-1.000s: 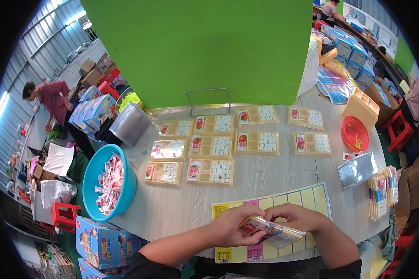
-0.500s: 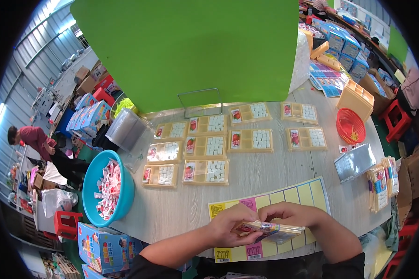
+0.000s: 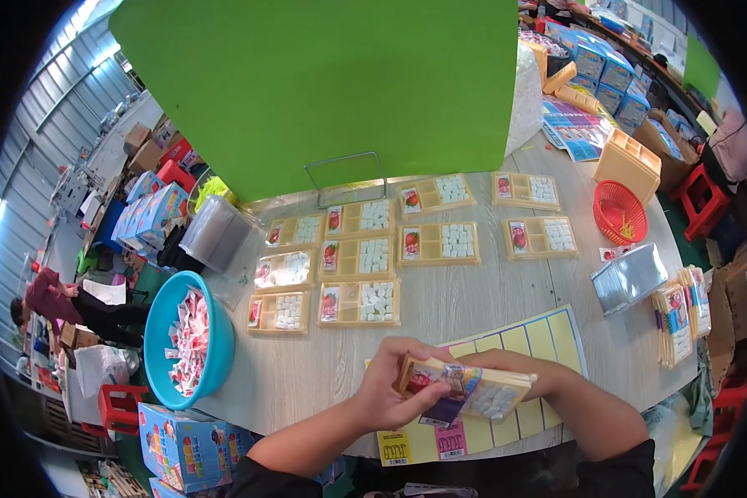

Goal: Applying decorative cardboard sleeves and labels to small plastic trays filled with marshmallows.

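Tilted above a yellow printed sheet [image 3: 519, 340] is a cream plastic tray [image 3: 494, 401]. A strawberry-printed packet lies at one end, white pieces at the other, and a colourful printed band [image 3: 459, 386] crosses its middle. My left hand [image 3: 396, 386] is closed around the packet end, thumb on the front by the band. My right hand [image 3: 506, 362] is behind the tray's far edge, its fingers hidden. Beyond my hands, several similar trays [image 3: 358, 301] lie in rows on the table, each with a strawberry packet and white pieces.
A blue basin [image 3: 227, 349] of small red-and-white packets stands left. To the right are a red basket [image 3: 602, 212], clear plastic covers [image 3: 631, 278], banded trays [image 3: 674, 324] and stacked cream trays [image 3: 631, 162]. A green board [image 3: 315, 91] rises behind a wire stand [image 3: 346, 178]. Another person [image 3: 58, 299] is far left.
The tray has tilted so that its face and band now show. My right hand has gone from the top of the tray to behind it. The far-left person bends lower.
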Demonstrator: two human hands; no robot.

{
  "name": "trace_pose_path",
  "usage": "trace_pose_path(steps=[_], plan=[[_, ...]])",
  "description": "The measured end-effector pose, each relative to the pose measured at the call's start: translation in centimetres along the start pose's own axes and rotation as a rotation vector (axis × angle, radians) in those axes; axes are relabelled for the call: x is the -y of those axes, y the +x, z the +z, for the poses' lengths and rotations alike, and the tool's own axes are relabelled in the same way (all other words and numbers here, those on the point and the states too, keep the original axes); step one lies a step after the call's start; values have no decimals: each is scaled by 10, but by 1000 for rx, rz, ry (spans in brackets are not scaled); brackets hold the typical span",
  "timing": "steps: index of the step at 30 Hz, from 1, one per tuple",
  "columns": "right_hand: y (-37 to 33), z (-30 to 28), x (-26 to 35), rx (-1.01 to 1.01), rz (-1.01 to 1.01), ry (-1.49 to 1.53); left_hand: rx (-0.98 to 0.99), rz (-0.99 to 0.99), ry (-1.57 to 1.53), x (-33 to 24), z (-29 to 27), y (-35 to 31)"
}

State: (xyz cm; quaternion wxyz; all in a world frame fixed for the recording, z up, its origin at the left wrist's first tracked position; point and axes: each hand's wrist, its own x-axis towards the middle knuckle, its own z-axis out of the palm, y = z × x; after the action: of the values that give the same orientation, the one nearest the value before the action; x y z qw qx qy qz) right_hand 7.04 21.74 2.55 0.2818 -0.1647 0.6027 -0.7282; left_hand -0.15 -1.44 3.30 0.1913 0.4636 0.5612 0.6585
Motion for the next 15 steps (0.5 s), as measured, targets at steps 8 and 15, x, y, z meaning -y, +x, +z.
trace_pose_path(steps=[8, 15], plan=[[-3, 1, -10, -201, -46, -186, -155, -93, -158, -1, -12, 3], [4, 3, 5, -243, 110, -84, -447, -167, 39, -1, -18, 8]])
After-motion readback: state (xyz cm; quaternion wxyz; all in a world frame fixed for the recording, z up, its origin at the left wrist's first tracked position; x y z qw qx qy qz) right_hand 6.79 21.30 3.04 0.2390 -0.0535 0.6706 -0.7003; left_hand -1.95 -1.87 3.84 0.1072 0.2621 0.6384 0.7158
